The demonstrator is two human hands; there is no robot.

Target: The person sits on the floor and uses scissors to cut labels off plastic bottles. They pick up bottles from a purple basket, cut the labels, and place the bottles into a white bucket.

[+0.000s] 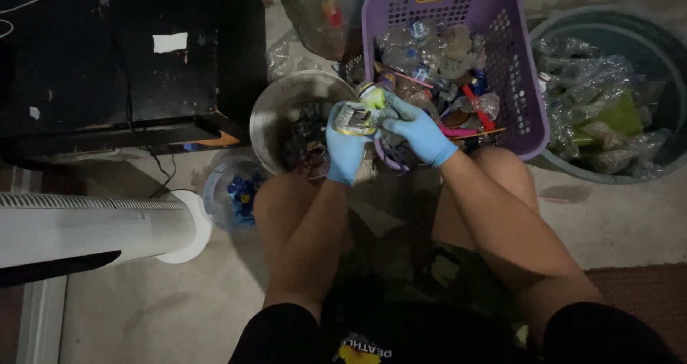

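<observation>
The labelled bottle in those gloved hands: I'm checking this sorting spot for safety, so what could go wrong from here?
The left hand and right hand grip the small labelled bottle above the metal bowl; a slip could drop it among the scraps there. The purple basket is heaped, so bottles may spill onto the floor. Dim light makes sharp edges hard to spot.

Concrete floor point(615, 221) bears purple basket point(519, 63), green tub point(558, 27).
</observation>
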